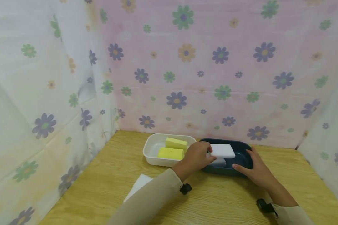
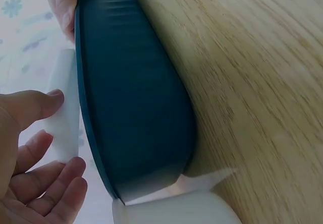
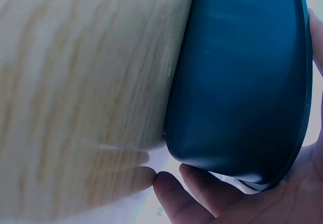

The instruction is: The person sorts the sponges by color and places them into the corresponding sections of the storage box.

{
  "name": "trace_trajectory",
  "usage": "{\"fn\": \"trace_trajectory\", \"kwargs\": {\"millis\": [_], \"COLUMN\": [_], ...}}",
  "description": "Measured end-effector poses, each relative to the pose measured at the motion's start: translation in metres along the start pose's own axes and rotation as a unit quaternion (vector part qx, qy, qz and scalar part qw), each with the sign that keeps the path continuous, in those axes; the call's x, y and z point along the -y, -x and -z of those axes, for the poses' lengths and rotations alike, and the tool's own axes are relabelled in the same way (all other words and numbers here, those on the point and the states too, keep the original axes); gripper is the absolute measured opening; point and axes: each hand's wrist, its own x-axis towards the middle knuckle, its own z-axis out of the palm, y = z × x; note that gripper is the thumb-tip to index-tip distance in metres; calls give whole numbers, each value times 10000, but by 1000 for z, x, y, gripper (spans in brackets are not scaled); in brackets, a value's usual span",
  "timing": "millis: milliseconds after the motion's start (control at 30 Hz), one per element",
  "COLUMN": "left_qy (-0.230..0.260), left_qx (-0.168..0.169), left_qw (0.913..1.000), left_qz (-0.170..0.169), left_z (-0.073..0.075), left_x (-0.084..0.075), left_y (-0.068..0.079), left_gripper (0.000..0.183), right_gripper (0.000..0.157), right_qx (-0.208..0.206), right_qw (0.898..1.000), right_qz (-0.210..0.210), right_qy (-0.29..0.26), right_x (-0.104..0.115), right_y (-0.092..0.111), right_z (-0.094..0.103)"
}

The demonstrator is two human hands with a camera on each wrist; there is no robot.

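My left hand (image 1: pixel 195 157) pinches the left end of a white sponge block (image 1: pixel 222 151) over a dark teal basin (image 1: pixel 242 171). In the left wrist view the thumb (image 2: pixel 38 108) presses one face of the white block, with fingertips at its lower end. Under the held block, a second pale block (image 1: pixel 219 162) lies inside the basin, partly covered. My right hand (image 1: pixel 257 170) grips the basin's right end, its thumb at the front rim and its fingers around the end wall. The right wrist view shows several fingertips (image 3: pixel 176 196) beneath that end of the basin.
Left of the teal basin stands a white basin (image 1: pixel 149 156) holding yellow sponge blocks (image 1: pixel 170 153). More white pieces (image 1: pixel 138 184) lie on the wooden table (image 1: pixel 101 187) at the front left, partly behind my left sleeve. Flowered cloth (image 1: pixel 157 62) hangs behind and at both sides.
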Motion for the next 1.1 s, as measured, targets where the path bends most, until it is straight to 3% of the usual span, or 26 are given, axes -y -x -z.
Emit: {"fn": "trace_trajectory", "kwargs": {"millis": [233, 800, 1100], "left_qy": [-340, -815, -1282], "left_qx": [22, 99, 190], "left_qw": [9989, 9959, 9902], "left_qz": [-311, -387, -524], "left_z": [-5, -16, -20], "left_x": [-7, -25, -31], "left_y": [-8, -24, -28], "left_gripper": [27, 26, 26], "right_gripper": [116, 117, 122], "right_qx": [-32, -110, -124], "right_qw": [10000, 9999, 9998], "right_qz": [-14, -28, -62], "right_qy": [-20, -91, -139], "right_x": [3, 6, 0], "right_y": [1, 0, 1], "right_z": [-1, -1, 0]}}
